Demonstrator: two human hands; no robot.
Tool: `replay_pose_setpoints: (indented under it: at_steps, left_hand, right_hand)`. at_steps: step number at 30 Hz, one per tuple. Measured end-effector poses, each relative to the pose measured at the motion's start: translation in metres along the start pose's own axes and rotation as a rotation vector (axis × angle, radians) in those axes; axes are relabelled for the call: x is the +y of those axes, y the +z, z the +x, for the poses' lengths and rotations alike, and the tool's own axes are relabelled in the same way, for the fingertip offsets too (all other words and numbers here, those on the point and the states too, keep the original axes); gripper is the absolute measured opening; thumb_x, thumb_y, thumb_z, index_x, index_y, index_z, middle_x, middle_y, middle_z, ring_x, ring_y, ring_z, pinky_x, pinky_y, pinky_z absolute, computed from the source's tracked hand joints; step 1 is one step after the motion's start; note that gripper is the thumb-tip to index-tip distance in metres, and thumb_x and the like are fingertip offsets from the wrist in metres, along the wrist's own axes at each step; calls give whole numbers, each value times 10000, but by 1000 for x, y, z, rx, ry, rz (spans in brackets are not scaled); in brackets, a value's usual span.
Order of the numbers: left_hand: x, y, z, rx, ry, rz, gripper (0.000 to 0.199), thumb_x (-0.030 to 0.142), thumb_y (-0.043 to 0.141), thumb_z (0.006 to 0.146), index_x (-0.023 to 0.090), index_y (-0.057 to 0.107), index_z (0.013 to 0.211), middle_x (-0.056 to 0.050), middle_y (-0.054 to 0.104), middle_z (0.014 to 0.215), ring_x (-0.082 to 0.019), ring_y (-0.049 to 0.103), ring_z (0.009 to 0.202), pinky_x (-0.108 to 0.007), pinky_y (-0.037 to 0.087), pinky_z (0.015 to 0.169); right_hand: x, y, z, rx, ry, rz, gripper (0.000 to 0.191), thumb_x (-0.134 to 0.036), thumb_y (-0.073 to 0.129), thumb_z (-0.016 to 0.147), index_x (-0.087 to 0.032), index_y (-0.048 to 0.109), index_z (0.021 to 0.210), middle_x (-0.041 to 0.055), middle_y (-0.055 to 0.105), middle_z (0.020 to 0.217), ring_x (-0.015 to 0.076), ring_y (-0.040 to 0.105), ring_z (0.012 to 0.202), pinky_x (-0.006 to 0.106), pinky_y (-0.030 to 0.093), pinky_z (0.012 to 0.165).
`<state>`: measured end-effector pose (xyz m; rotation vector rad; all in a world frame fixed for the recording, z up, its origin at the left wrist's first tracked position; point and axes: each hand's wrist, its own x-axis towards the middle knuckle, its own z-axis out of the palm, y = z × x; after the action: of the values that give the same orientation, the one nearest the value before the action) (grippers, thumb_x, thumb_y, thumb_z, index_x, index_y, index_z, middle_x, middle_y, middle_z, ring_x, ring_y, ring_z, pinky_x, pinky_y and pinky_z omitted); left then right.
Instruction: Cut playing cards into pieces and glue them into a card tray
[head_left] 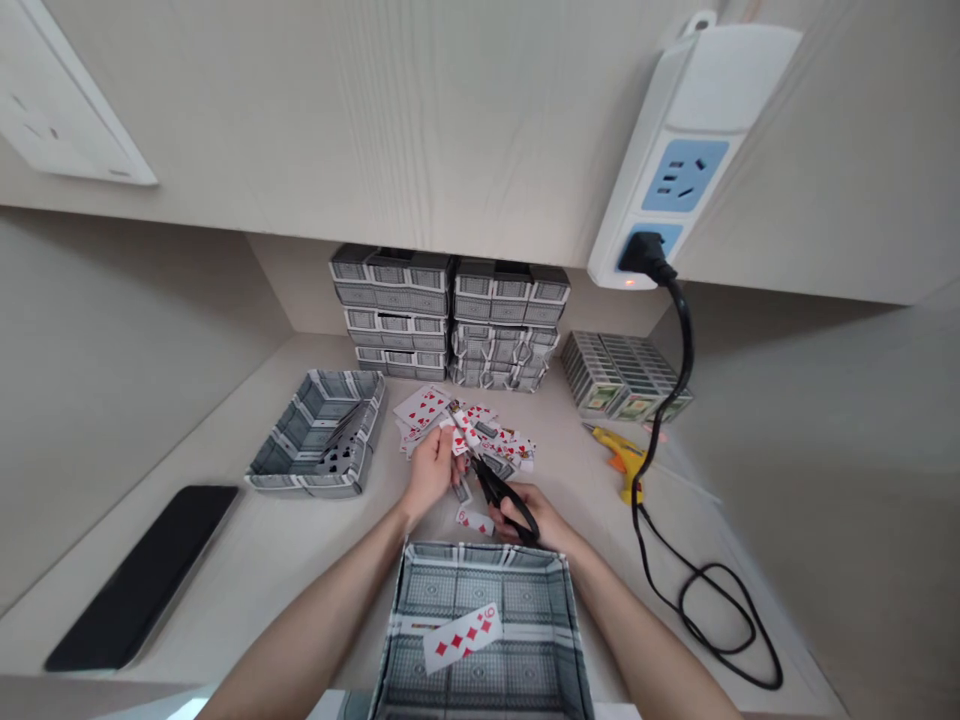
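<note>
My left hand (433, 468) is closed on a playing card (459, 438) above a loose pile of cards and cut pieces (421, 407). Just right of it, my right hand (531, 515) grips black scissors (501, 492), their blades pointing at the held card. A cut strip with red diamonds (475, 520) lies on the table below the blades. Between my forearms stands an open box made of playing cards (487, 580), with a cut nine of diamonds (461, 638) inside.
A card-made tray (306, 482) holding cards and a dark flat object (146, 578) are at left. Stacked card-made boxes (397, 298) stand behind. Card packs (622, 375), a yellow glue gun (622, 455) and a looping black cable (686, 350) from a power strip (686, 150) are at right.
</note>
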<state>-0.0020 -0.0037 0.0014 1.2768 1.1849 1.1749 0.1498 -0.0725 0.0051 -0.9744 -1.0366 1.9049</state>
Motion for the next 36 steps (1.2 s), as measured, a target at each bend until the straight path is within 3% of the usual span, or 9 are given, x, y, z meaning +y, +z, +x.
replay_pose_setpoints:
  at_steps: [13, 29, 36]
  left_hand:
    - [-7, -1, 5, -16, 2, 31, 393, 511, 350, 813, 176, 426, 621, 62, 465, 392, -65, 367, 269, -186, 275, 318]
    - [-4, 1, 2, -14, 32, 27, 401, 525, 330, 817, 184, 412, 624, 68, 433, 384, -65, 343, 268, -187, 256, 312]
    - [-9, -1, 4, -23, 55, 45, 396, 519, 346, 814, 181, 408, 619, 69, 433, 380, -61, 352, 277, -180, 266, 326]
  right_hand:
    - [1, -2, 3, 39, 2, -43, 589, -576, 678, 547, -140, 550, 921, -79, 399, 517, 28, 287, 378, 172, 180, 353]
    - [5, -3, 3, 60, -53, -105, 479, -563, 685, 546, -145, 510, 702, -78, 396, 474, 33, 316, 347, 169, 205, 318]
    - [7, -3, 3, 70, -77, -139, 481, -561, 656, 590, -139, 560, 801, -80, 396, 468, 33, 315, 334, 169, 186, 319]
